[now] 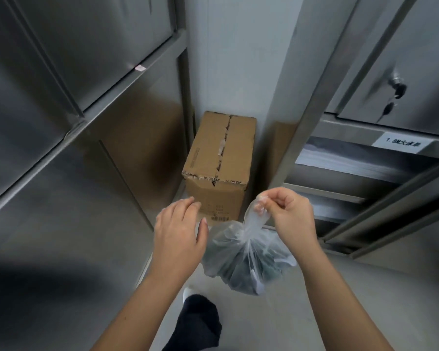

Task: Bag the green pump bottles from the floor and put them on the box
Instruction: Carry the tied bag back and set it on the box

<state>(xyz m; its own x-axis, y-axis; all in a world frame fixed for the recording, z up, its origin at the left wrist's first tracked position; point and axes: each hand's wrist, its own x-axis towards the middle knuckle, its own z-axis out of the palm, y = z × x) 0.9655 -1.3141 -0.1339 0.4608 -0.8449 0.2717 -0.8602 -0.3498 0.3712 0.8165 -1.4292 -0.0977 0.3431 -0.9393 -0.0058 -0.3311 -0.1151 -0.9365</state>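
A clear plastic bag (246, 257) hangs in the air below centre, its neck gathered and pinched in my right hand (287, 211). Dark green bottles show dimly through the plastic; their pumps are too blurred to make out. My left hand (179, 231) hovers just left of the bag with fingers spread, holding nothing and not touching it. A taped brown cardboard box (221, 158) stands upright on the floor ahead of both hands, in the corner against the wall. Its top is bare.
A steel cabinet (61, 110) fills the left side. On the right, steel shelving (365, 173) holds stacked white linen under a label, with a locked door above. My dark trouser leg and white shoe (198, 320) stand on the grey floor.
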